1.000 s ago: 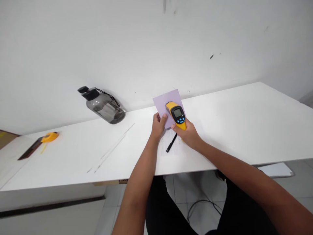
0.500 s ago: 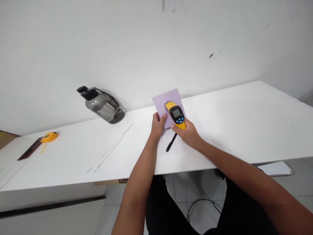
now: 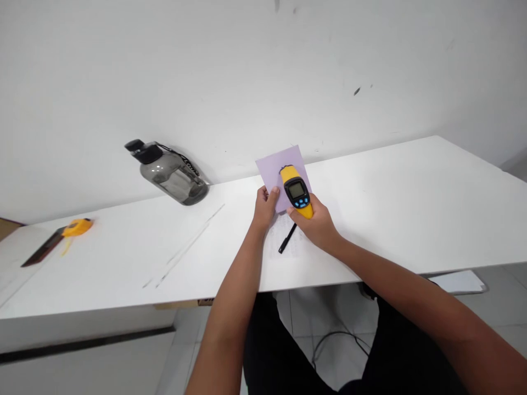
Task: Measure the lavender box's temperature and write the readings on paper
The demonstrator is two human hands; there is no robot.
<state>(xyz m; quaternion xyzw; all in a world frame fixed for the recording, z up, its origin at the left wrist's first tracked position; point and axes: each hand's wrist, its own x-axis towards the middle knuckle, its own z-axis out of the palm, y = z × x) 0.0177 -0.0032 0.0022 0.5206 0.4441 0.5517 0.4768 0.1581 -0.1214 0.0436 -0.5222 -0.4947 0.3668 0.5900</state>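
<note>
My left hand (image 3: 265,207) is closed on the lower left edge of a light purple card (image 3: 270,171), thumb on its face. The card is tilted up above the table. In front of it, my right hand (image 3: 318,224) grips a yellow and black infrared thermometer (image 3: 297,190) with a small grey screen and blue buttons. Its nose overlaps the card; whether they touch I cannot tell. Below the hands a black pen (image 3: 287,239) lies on a sheet of paper with faint print (image 3: 284,253).
A grey see-through water bottle (image 3: 175,178) with a black lid stands by the wall. On the left of the white table (image 3: 395,219) lie a yellow tape measure (image 3: 77,227) and a dark flat blade-like piece (image 3: 43,248). A black cable (image 3: 329,336) runs across the floor.
The thermometer's nose has swung slightly, its top edge now facing more squarely at the card. Both hands keep their grips. The whole view has shifted a little.
</note>
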